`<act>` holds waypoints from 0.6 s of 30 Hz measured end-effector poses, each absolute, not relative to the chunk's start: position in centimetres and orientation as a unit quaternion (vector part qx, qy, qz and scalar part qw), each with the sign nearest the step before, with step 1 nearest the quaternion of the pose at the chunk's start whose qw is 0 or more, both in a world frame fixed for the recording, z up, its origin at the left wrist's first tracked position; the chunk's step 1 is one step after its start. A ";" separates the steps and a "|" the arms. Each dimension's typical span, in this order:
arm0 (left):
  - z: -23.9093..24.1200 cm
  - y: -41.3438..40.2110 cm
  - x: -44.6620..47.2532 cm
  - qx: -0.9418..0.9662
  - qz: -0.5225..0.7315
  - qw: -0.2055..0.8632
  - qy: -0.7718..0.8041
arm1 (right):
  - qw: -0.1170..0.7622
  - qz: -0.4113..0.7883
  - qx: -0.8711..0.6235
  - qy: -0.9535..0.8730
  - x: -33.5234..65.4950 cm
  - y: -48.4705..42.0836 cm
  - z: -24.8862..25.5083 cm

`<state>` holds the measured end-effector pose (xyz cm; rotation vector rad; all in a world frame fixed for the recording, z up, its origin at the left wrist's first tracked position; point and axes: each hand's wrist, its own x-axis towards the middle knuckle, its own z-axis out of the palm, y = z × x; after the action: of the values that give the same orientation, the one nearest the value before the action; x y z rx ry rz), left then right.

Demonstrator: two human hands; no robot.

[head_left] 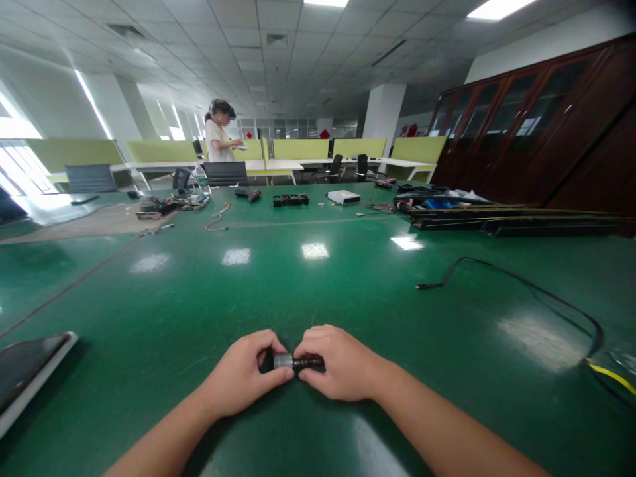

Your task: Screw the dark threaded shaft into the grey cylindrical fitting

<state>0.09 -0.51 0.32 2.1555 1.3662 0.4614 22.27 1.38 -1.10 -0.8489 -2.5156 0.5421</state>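
Observation:
Both my hands meet low at the middle of the green table (pixel 318 278), gripping one small cylindrical part (pixel 293 362). Its left end is silvery metal and its right end is black. My left hand (pixel 243 381) is closed, pinching the silver end between thumb and fingers. My right hand (pixel 338 363) is closed round the black end, hiding most of it. The part lies just above or on the tabletop; which one I cannot tell.
A black cable (pixel 521 285) curves across the right side toward a yellow wire (pixel 613 376). A dark tablet (pixel 30 371) lies at the left edge. Long black rails (pixel 511 222), a white box (pixel 344 197) and tools lie far back. A person (pixel 218 132) stands beyond the table.

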 end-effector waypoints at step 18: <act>0.6 -0.7 0.1 0.792 0.170 0.284 0.513 | 0.214 0.206 -0.315 -0.901 22.3 1.2 -0.9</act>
<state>0.13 -0.66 0.60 2.1194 1.3735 0.4549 22.32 1.20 -0.94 -0.8728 -2.5008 0.5719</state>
